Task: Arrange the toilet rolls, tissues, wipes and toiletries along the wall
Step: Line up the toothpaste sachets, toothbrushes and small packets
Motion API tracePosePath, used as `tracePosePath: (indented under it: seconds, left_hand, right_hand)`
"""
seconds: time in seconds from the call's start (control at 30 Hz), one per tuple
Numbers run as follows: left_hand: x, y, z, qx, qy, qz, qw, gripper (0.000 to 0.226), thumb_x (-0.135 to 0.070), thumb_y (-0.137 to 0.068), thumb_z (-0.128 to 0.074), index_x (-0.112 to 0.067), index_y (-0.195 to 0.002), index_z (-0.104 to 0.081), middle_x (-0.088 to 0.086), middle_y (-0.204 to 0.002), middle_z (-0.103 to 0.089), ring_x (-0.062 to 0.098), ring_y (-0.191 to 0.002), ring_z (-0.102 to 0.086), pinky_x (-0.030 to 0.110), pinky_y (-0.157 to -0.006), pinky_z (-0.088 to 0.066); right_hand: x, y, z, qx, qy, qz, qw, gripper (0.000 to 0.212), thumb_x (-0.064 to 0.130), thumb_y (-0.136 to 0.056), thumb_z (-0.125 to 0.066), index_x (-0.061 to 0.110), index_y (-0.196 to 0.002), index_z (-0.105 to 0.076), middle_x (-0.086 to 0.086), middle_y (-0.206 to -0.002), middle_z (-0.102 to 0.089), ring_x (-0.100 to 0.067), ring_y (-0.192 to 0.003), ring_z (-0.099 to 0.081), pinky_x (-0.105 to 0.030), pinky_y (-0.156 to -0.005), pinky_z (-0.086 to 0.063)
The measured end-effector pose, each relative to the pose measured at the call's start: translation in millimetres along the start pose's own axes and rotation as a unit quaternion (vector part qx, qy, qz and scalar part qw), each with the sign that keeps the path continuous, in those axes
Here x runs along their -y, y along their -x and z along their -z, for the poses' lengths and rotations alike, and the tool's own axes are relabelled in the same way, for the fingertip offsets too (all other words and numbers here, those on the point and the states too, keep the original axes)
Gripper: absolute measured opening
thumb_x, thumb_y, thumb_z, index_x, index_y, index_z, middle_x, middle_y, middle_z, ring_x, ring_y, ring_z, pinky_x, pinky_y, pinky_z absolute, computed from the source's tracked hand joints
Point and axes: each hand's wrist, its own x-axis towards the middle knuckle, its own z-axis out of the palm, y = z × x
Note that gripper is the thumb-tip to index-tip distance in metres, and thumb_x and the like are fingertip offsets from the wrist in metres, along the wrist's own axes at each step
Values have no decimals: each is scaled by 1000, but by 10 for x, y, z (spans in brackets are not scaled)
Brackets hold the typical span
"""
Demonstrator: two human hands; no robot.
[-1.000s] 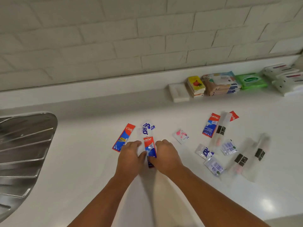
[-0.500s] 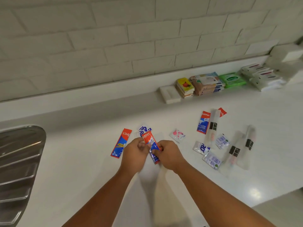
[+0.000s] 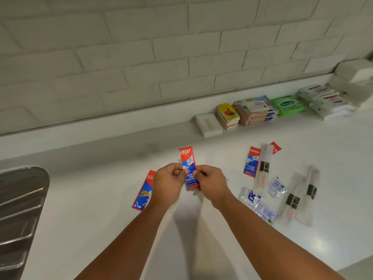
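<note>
Pointing lengthwise toward wall (image 3: pixel 141 57), toothpaste sachet (image 3: pixel 187 158) between left hand (image 3: pixel 169 183) and right hand (image 3: pixel 211 182).

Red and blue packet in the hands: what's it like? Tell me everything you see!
The red and blue packet is small, flat and shiny, like foil. Its top band is red with white letters ending in "ate". The part below is blue, with white print reading "Cavity Protection". It is nearly upright, slightly tilted, held above the white counter. The left hand pinches its left edge and the right hand its right edge, hiding part of its middle.
</note>
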Motion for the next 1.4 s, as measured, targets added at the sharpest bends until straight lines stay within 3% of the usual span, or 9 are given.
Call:
tracePosePath:
  seconds: [0.27,0.37,0.47,0.57,0.63,0.77,0.93,1.13,1.4]
  left_hand:
    - [-87,-281,-130,-3,-9,21,1000,14,-24,-89,-74,-15,-99,-74,1,-89,-78,15,-76,-75,37,-74,-62]
    - [-163,-554,-192,-8,10,44,999,5,-17,-88,-75,-21,-90,-74,0,-81,-77,21,-71,-74,42,-74,-62]
    - [-227,-890,-273,-15,-17,46,999,4,-18,-87,-74,-18,-90,-76,0,-81,-77,16,-71,-72,34,-77,-60]
    - [-268,-1204,-368,-9,-70,54,996,9,-24,-88,-73,-17,-92,-78,5,-81,-76,17,-67,-66,33,-74,-56]
    - [-264,-1385,-425,-5,-75,75,994,13,-23,-88,-73,-21,-76,-74,8,-71,-74,20,-60,-63,39,-74,-57]
    - [-182,-1692,-546,-11,-95,111,989,8,-22,-85,-76,-17,-79,-78,9,-66,-73,26,-63,-70,41,-73,-60]
    - [-188,-1913,-625,-26,-133,118,984,17,-31,-81,-79,-15,-86,-80,5,-72,-76,22,-72,-74,39,-77,-61]
    - [-149,-2092,-658,-35,-164,133,977,30,-45,-76,-78,-15,-80,-80,2,-67,-75,19,-68,-74,39,-75,-61]
    - [-170,-2082,-646,-32,-190,112,975,37,-51,-79,-77,-14,-82,-80,3,-70,-75,18,-68,-73,34,-73,-60]
  right_hand:
    - [-25,-357,65,-21,-32,-29,999,13,7,-94,-58,7,-93,-70,-17,-85,-74,-36,-73,-72,-47,-67,-58]
    - [49,-556,79,-20,-36,-38,998,21,0,-95,-48,0,-100,-68,-17,-75,-72,-19,-56,-68,-43,-64,-55]
    - [70,-814,85,-30,13,-1,999,27,1,-96,-44,5,-105,-69,-12,-76,-70,-14,-56,-62,-42,-68,-55]
    - [122,-1044,135,-34,113,48,992,30,2,-94,-47,12,-111,-69,-1,-86,-69,-7,-67,-61,-13,-67,-50]
    - [152,-1170,177,-29,186,73,980,30,0,-92,-49,11,-111,-69,1,-91,-64,-10,-74,-59,-2,-61,-39]
    - [41,-1441,211,-28,358,112,927,21,4,-88,-50,9,-99,-67,-10,-97,-64,-27,-85,-62,-20,-67,-35]
    - [-139,-1527,193,-11,446,189,875,40,3,-86,-47,14,-119,-66,-4,-117,-64,-29,-93,-54,-33,-79,-48]
    - [-130,-1575,223,31,529,183,828,54,10,-88,-50,10,-142,-46,-5,-149,-43,-28,-115,-44,-35,-98,-46]
    - [-64,-1552,204,29,565,184,804,52,13,-88,-50,9,-140,-47,-7,-148,-42,-29,-117,-42,-35,-97,-43]
